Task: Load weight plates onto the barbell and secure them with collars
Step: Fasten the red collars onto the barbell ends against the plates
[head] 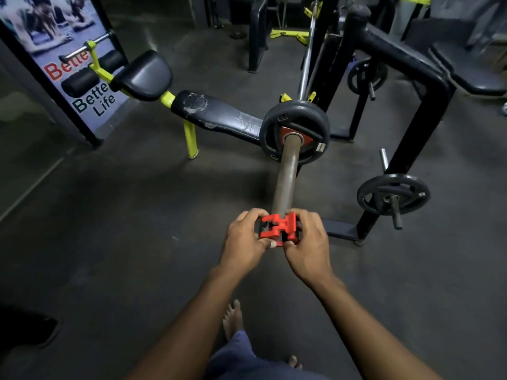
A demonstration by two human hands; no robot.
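A barbell sleeve (pixel 286 176) points straight toward me from the rack. A black weight plate (pixel 295 133) with a red centre sits far up the sleeve. At the sleeve's near end is a red clamp collar (pixel 279 227). My left hand (pixel 245 238) grips the collar's left side and my right hand (pixel 307 242) grips its right side. The tip of the sleeve is hidden behind the collar and my fingers.
A black bench with yellow legs (pixel 216 116) lies left of the plate. A black rack frame (pixel 422 111) stands on the right, with a spare plate (pixel 393 194) on its storage peg and another (pixel 366 75) further back. My bare feet (pixel 233 319) stand on the dark floor.
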